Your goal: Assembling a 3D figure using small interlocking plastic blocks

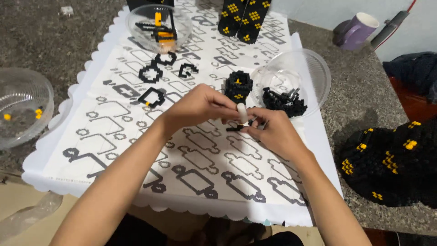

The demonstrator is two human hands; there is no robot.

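My left hand (195,107) and my right hand (271,130) meet over a large printed instruction sheet (114,132). Between the fingertips sits a small flat black brick piece (234,129), pinched from both sides. A short white cylinder-shaped tool (241,113) stands up between the two hands, against my right fingers. Just behind the hands stands a small black block tower with yellow dots (238,86). Right of it, a clear plastic bowl (314,68) holds a heap of tiny black bricks (284,101).
Three flat black ring shapes (151,73) lie on the sheet's far left. A second clear bowl (157,27) holds black and orange parts; a third (22,105) sits off the sheet at left. Big black-and-yellow block builds (387,159) lie right; a purple mug (357,29) stands behind.
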